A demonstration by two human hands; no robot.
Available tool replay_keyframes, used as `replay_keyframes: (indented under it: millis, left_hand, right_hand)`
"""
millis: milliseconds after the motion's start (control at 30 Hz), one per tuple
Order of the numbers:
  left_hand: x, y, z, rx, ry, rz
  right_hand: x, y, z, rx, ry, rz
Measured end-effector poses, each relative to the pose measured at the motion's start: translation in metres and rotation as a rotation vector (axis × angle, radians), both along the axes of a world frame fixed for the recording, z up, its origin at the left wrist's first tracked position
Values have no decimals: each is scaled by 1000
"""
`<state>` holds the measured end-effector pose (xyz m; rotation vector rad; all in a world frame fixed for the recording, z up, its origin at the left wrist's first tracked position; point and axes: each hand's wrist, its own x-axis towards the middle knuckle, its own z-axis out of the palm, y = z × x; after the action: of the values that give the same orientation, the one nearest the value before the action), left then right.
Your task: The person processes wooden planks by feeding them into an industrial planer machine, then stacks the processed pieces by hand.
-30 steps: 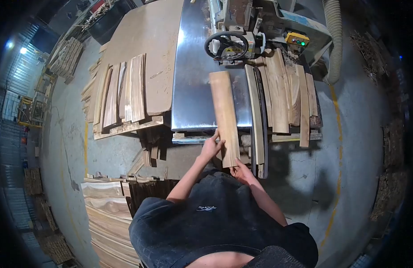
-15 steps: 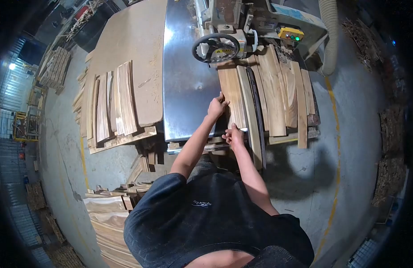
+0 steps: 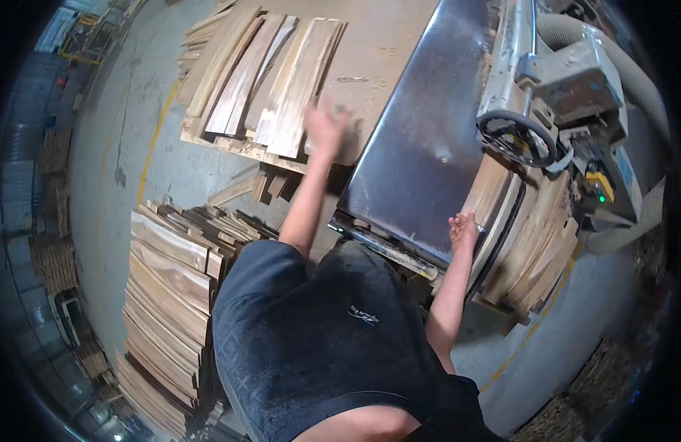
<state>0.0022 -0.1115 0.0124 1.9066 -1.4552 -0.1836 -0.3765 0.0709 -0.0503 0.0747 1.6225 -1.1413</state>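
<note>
My left hand point(image 3: 327, 131), smeared by motion, is raised with its fingers apart and holds nothing. It is beside the near ends of several wooden boards point(image 3: 285, 88) laid on the brown side table point(image 3: 359, 66). My right hand point(image 3: 464, 227) has its fingers curled at the near end of a wooden board point(image 3: 488, 188), on the right side of the steel machine table point(image 3: 414, 162). The far end of that board passes beneath the machine's black handwheel point(image 3: 519, 140) and is hidden there.
More boards point(image 3: 543, 228) lie right of the machine table. A tall stack of boards point(image 3: 167, 283) stands at lower left. The machine has a yellow control box point(image 3: 600, 187) with a green light and a ribbed hose point(image 3: 646, 214). Yellow lines mark the floor.
My left hand has left the board at the machine and swung left to the boards on the side table. My right hand stays at the board's near end. The view has turned left.
</note>
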Motion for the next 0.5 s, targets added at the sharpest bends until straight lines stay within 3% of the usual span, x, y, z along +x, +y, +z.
replay_keyframes:
  millis: [67, 133, 200, 267, 333, 400, 500]
  left_hand:
    - [63, 8, -23, 104, -509, 333]
    - [99, 29, -25, 359, -301, 226]
    - [108, 45, -29, 293, -279, 24]
    - [81, 67, -31, 253, -385, 36]
    - [51, 91, -23, 250, -269, -39]
    - [22, 115, -8, 333, 35, -146]
    - [-8, 160, 4, 305, 578, -362]
  right_hand:
    - [-8, -16, -3, -21, -18, -2]
    - [-10, -29, -5, -52, 53, -1]
    - [-7, -41, -9, -83, 119, -18]
    - [-4, -53, -11, -185, 204, -17]
    - [14, -52, 8, -172, 223, 2]
    - [24, -37, 3, -369, 378, 162]
    - [49, 10, 17, -388, 277, 312]
